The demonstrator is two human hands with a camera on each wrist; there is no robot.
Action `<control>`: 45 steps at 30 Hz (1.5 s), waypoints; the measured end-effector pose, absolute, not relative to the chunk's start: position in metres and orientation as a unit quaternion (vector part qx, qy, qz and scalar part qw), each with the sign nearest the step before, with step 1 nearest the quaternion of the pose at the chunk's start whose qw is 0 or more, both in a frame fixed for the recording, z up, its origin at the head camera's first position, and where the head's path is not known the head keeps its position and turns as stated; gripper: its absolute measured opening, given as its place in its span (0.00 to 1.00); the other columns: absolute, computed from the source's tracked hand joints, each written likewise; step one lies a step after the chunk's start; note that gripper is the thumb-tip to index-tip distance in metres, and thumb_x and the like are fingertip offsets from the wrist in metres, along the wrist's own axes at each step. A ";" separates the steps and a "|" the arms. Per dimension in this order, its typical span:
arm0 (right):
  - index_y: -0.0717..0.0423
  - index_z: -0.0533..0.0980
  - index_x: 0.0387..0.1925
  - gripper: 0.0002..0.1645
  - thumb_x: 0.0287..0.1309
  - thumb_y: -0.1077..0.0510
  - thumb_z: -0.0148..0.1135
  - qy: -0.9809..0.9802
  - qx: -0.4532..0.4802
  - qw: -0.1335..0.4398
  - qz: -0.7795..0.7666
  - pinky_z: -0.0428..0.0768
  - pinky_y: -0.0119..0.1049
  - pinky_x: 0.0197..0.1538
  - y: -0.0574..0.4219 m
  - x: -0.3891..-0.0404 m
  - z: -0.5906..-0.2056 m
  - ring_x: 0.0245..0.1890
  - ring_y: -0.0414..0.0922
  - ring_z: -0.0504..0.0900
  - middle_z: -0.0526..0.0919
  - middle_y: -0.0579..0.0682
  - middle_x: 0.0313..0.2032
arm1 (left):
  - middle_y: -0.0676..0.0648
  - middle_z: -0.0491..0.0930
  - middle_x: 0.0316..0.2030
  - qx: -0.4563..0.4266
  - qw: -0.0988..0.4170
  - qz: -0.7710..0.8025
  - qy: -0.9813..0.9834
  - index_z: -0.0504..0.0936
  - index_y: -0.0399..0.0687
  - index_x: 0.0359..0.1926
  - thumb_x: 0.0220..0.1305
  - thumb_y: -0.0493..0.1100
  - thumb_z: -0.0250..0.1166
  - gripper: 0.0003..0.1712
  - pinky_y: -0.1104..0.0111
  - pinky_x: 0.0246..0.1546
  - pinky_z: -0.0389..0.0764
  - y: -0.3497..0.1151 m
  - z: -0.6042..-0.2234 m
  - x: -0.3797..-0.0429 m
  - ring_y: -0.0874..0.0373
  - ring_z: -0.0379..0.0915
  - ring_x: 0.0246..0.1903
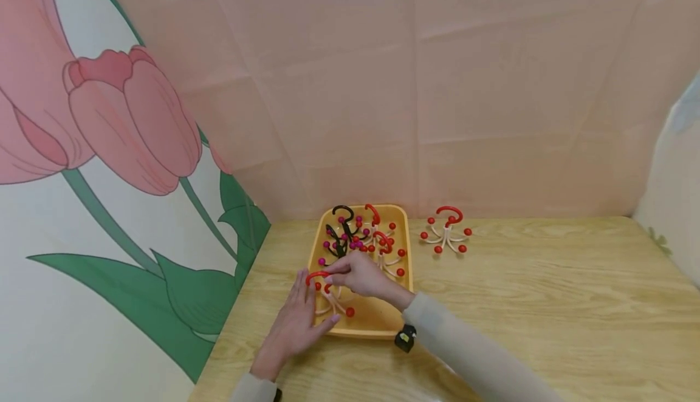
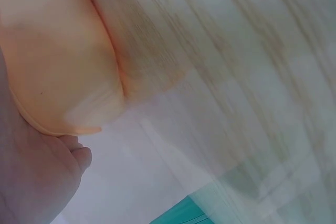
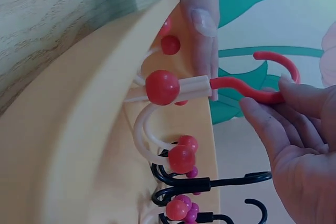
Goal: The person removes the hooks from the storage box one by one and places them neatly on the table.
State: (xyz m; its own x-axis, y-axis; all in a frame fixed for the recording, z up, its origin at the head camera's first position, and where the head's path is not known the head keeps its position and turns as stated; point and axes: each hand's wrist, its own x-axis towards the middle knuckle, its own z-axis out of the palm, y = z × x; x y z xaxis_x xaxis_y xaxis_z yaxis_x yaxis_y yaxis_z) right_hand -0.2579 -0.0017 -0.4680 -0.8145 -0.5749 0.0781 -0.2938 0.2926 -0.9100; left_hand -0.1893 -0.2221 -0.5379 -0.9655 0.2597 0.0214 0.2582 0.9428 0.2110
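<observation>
My right hand (image 1: pixel 363 275) pinches the red top hook of a white multi-arm hook hanger (image 3: pixel 194 86) between thumb and fingers. Red balls cap the hanger's curved white arms, which sit low in the near left part of a yellow tray (image 1: pixel 377 324). Along the tray's left side lies my left hand (image 1: pixel 295 323), fingers straight, thumb reaching over the near left corner. In the left wrist view this hand (image 2: pixel 42 177) shows beside the tray's outer wall (image 2: pixel 63 77). Black hook hangers (image 3: pixel 210 182) with magenta balls and other red-hooked white ones (image 1: pixel 383 261) fill the tray's far part.
Another red-and-white hook hanger (image 1: pixel 447 239) stands on the wooden table (image 1: pixel 519 305), right of the tray. A pinkish cloth wall (image 1: pixel 339 98) rises behind the table, and a tulip-painted panel (image 1: pixel 219 256) borders its left edge. A small black device (image 1: pixel 405 337) sits at the right wrist.
</observation>
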 end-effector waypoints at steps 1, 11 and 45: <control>0.53 0.89 0.52 0.13 0.68 0.59 0.69 0.792 -0.275 0.130 -0.528 0.71 0.25 0.22 -0.001 -0.258 -0.468 0.19 0.35 0.74 0.94 0.53 0.43 | 0.40 0.31 0.86 0.131 0.003 0.110 0.985 0.53 0.35 0.82 0.69 0.82 0.47 0.63 0.48 0.85 0.50 -0.222 -0.539 -0.189 0.42 0.29 0.86; 0.46 0.89 0.53 0.13 0.68 0.54 0.70 0.808 -0.269 0.117 -0.511 0.80 0.26 0.28 0.009 -0.251 -0.460 0.25 0.32 0.82 0.94 0.45 0.41 | 0.40 0.29 0.86 0.124 0.011 0.114 0.986 0.52 0.33 0.82 0.69 0.82 0.47 0.64 0.48 0.84 0.51 -0.221 -0.541 -0.187 0.42 0.29 0.86; 0.48 0.88 0.55 0.20 0.65 0.47 0.73 0.805 -0.197 0.048 -0.557 0.90 0.38 0.47 0.085 -0.250 -0.411 0.46 0.46 0.92 0.93 0.50 0.50 | 0.37 0.33 0.85 0.123 0.007 0.071 0.990 0.41 0.36 0.84 0.66 0.84 0.49 0.69 0.52 0.85 0.48 -0.220 -0.538 -0.189 0.43 0.29 0.86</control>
